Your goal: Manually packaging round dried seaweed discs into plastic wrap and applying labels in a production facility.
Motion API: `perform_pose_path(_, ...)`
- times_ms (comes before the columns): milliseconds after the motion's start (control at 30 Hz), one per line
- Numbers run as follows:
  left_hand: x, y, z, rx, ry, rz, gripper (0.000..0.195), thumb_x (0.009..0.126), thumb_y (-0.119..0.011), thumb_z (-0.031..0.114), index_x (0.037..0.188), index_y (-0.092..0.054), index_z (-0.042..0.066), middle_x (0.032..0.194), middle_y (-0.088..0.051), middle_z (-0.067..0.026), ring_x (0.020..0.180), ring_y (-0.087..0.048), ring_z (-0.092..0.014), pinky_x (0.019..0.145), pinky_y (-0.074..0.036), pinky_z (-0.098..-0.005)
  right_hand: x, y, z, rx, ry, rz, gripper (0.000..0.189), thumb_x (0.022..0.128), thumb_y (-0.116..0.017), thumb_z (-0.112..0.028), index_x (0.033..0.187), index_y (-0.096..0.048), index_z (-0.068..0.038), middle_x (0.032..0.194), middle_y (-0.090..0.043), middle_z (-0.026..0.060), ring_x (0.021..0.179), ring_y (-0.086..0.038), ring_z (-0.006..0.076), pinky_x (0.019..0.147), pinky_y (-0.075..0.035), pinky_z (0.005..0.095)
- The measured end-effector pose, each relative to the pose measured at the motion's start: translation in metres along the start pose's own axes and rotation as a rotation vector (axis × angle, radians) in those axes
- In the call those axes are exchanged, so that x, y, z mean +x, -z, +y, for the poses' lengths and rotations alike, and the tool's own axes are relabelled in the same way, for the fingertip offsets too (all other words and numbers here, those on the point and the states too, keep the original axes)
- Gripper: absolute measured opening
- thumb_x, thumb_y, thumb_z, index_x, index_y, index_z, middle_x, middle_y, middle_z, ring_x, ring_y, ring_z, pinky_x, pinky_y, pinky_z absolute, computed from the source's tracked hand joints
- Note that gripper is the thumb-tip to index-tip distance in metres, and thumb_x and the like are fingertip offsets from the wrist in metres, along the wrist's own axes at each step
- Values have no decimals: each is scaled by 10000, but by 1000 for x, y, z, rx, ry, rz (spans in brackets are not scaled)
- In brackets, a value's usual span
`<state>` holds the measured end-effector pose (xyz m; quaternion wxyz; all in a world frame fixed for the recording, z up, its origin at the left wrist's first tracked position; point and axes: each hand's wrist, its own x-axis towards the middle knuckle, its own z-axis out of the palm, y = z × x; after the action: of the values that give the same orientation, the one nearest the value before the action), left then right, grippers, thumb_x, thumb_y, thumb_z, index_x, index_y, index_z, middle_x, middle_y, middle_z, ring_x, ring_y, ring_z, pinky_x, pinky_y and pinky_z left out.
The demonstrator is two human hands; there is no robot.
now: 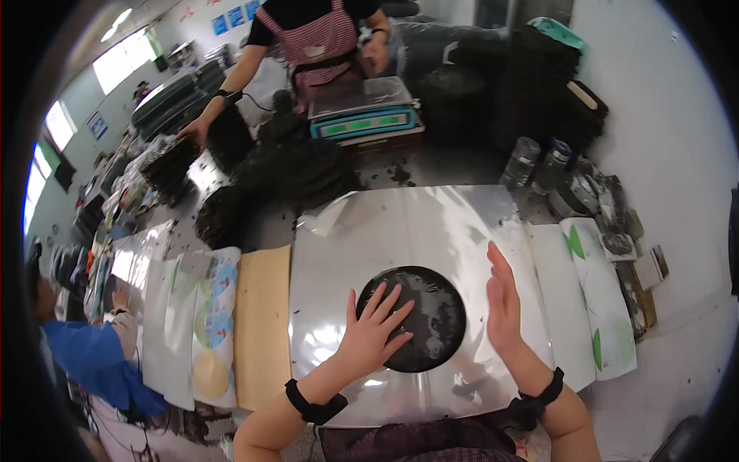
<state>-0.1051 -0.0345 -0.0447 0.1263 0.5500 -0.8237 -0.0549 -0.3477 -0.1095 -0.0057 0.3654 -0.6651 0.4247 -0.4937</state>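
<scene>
A round, flat black disc (437, 323) with a glossy, wrinkled surface lies on a shiny metallic sheet (335, 260) before me. It looks like pressed dried seaweed under clear film, though I cannot be sure. My left hand (375, 332) rests palm down over the disc's left side, fingers spread. To the right of the disc, apart from it, my right hand (503, 300) is held edge-on above the sheet and grips nothing. Both my wrists wear black bands.
Across the table a person in a striped apron (323, 37) stands behind a digital scale (364, 115), one hand on a dark stack (170, 164). Dark heaps (306, 164), clear bottles (522, 159) and printed packaging (216, 329) surround the sheet. Another person in blue (95, 361) works at left.
</scene>
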Motion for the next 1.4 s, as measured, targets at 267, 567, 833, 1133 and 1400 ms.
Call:
perform_pose_path(267,-138,-1,-35,-13,581,167,706,921,-635,326,1543,-333,184,1610,-262,-121,1503,-183,-352,1153,-55,-670,-13,-59,-28,-222,255,-709,550,821,-683,-167,1344,-571,-38,1441,-521,161,1436,-345,380,1180,-226,530)
perform_pose_path(567,-248,-35,-118,86,858,377,510,861,-667,217,1347,-558,105,1400,-553,-118,1331,-487,-283,1128,-346,-476,-32,-89,-196,1333,33,-1672,1239,800,-297,-901,1413,-395,171,1419,-414,407,1466,-184,498,1186,-7,553)
perform_pose_path(833,-258,-15,-250,412,991,439,597,760,-724,185,1331,-585,78,1347,-603,-133,1270,-536,-343,1028,-457,-444,-31,-155,-231,1483,-254,-1533,1208,813,-277,-899,1467,-355,113,1423,-484,309,1487,-165,421,1188,-107,554)
perform_pose_path(1133,-257,-50,-299,261,966,443,378,843,-661,164,1214,-656,94,1252,-669,-109,1125,-634,-343,934,-530,-420,-10,-165,-271,1667,-615,-1875,1229,766,-686,-670,1556,-16,-9,1408,-512,216,1361,-417,264,1140,-261,397)
perform_pose_path(1400,-218,-16,-266,450,883,113,350,829,-658,182,1153,-631,51,1209,-609,-172,999,-642,-378,846,-530,-465,-51,-108,-221,1147,-419,-1912,922,928,-356,-756,1423,-455,15,1249,-616,201,1187,-596,275,1012,-458,417)
